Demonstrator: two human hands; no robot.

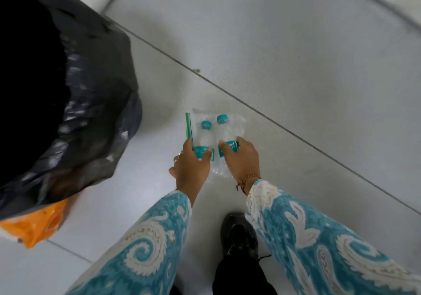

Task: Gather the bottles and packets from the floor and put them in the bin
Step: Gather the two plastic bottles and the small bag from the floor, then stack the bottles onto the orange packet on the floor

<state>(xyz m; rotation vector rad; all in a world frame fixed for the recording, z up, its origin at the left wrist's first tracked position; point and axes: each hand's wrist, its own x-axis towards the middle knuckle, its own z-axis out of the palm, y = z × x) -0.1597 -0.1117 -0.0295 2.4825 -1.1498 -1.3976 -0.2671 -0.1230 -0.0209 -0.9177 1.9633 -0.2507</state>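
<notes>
Two clear plastic bottles with teal caps and teal labels are side by side over the pale floor. My left hand point(191, 165) grips the left bottle point(204, 136) together with a clear zip packet point(189, 126) that has a green strip. My right hand point(241, 160) grips the right bottle point(222, 130) around its label, with another clear packet point(239, 124) behind it. The bin point(91, 89), lined with a black bag and open at the top, stands to the left of my hands.
An orange plastic bag point(38, 224) sticks out under the black liner at the lower left. My black shoe point(239, 233) is on the floor below my right hand. Grey tile joints run diagonally across the white floor point(296, 55).
</notes>
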